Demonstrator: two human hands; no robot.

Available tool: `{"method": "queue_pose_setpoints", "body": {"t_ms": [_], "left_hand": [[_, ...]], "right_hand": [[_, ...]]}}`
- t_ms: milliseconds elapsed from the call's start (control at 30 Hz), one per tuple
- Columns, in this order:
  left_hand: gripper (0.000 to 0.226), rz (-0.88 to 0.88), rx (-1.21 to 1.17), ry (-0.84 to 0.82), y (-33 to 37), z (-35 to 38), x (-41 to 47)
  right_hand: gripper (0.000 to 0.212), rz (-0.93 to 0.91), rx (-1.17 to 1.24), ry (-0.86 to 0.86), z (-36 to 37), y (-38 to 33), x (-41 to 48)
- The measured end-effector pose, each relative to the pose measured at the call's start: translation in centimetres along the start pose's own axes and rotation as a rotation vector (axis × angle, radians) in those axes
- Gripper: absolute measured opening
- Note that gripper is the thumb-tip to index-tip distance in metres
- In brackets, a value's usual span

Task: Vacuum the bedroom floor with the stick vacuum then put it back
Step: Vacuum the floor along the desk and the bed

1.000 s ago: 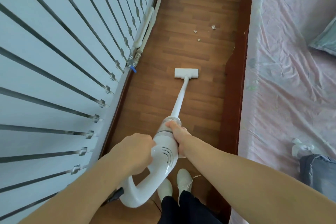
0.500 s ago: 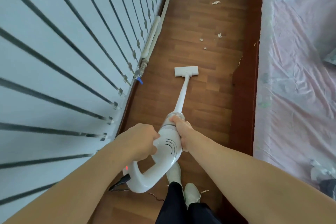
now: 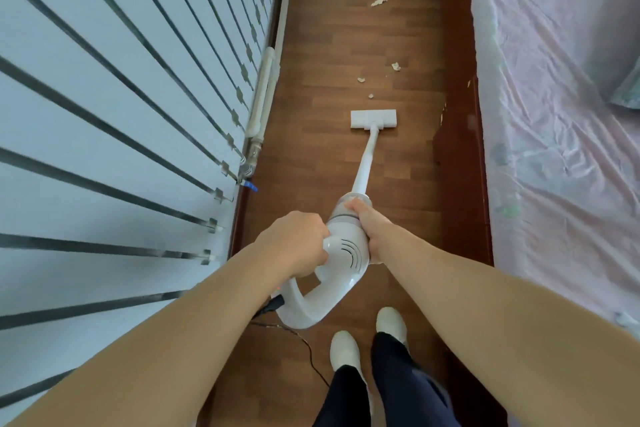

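Observation:
I hold a white stick vacuum [image 3: 346, 253] in front of me over the wooden floor [image 3: 329, 45]. My left hand [image 3: 294, 246] grips its looped handle from the left. My right hand [image 3: 370, 229] holds the right side of the motor body, thumb up by the clear dust cup. The white tube runs forward to the floor head [image 3: 373, 119], which lies flat on the boards. Several pale paper scraps [image 3: 394, 66] lie just beyond the head, one more scrap [image 3: 378, 2] farther off. A thin black cord [image 3: 304, 343] trails from the handle's rear.
A white wall with dark metal rails [image 3: 121, 114] and a white pipe [image 3: 263, 94] along its base borders the floor strip on the left. A bed with a pink sheet [image 3: 554, 149] and dark wooden frame [image 3: 457, 166] closes the right. My white shoes [image 3: 346, 350] stand behind the vacuum.
I have stepped forward along the strip; the floor head has moved closer to the scraps and slightly right. Both hands keep the same hold.

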State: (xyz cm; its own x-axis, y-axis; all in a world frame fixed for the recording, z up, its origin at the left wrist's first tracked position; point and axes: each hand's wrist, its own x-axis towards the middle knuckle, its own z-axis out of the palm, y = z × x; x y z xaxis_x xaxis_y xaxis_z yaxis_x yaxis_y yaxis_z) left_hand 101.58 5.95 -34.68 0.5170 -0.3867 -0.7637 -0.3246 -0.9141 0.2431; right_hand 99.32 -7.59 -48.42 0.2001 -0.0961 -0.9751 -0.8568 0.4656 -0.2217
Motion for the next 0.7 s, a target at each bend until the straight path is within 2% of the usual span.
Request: {"method": "queue_pose_setpoints", "body": {"t_ms": [567, 700], "left_hand": [[0.028, -0.02, -0.012, 0.044, 4.0, -7.2, 8.1], [0.019, -0.011, -0.035, 0.031, 5.2, -8.6, 9.9]], "right_hand": [[0.064, -0.081, -0.045, 0.003, -2.6, -11.6, 3.3], [0.067, -0.09, -0.063, 0.014, -3.8, -13.5, 3.5]]}}
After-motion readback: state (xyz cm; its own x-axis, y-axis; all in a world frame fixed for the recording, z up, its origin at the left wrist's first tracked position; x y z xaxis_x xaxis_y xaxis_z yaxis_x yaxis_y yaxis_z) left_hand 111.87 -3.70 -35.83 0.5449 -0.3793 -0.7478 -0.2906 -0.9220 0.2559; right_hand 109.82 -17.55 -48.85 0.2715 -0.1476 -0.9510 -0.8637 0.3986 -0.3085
